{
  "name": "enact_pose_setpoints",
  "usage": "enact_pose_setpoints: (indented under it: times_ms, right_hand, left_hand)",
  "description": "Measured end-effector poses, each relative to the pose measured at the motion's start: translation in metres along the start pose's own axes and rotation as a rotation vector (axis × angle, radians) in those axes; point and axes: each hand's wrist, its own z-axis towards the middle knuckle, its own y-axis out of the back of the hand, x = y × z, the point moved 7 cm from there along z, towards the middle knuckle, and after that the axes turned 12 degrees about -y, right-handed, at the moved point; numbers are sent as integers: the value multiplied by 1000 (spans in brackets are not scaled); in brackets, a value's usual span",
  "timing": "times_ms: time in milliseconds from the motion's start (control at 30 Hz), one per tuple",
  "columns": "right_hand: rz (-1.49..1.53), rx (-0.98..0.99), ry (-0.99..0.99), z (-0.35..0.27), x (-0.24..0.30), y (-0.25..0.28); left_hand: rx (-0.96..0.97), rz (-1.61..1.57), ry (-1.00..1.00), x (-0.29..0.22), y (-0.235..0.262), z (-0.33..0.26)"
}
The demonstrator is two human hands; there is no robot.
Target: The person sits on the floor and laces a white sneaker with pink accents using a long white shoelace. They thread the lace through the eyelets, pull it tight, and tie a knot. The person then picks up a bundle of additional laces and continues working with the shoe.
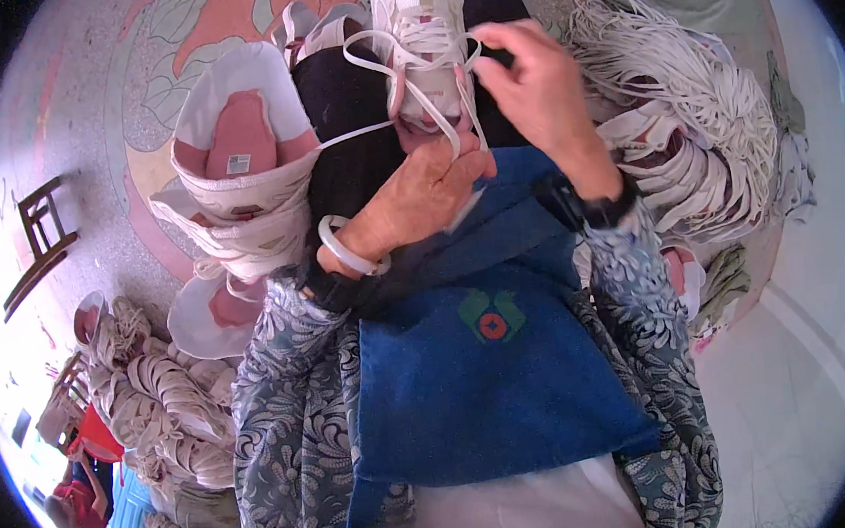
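Observation:
A white sneaker [432,30] with a pink lining rests on my dark-trousered legs, its toe pointing away from me. A white shoelace [366,55] is threaded through its eyelets and loops out on both sides. Near the heel opening, my left hand [417,195] is closed around the lace, with a strand running up from its fingers. My right hand [543,86] is at the shoe's right side, thumb and forefinger bent toward the lace loop there. Whether those fingertips press on the lace is hard to make out.
Stacked unfinished shoe uppers [248,193] stand left of my legs. A large bundle of white laces [676,75] lies at right above more uppers [684,179]. Further uppers [171,408] pile up at lower left. A blue apron [492,388] covers my lap; a person [79,499] is far left.

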Motion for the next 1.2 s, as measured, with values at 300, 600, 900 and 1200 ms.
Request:
enact_pose_setpoints:
  times_ms: [300,600,900,1200]
  right_hand:
    - [-243,73,100,8,3,-48]
    - [-213,19,101,43,13,-68]
    - [-518,407,236,47,25,-107]
    - [-181,239,25,54,-10,-60]
  left_hand:
    - [55,-309,369,-12,-2,-35]
    - [310,-301,118,-24,-14,-26]
    - [301,-281,9,-25,-22,-26]
    - [305,-276,148,-44,-3,-42]
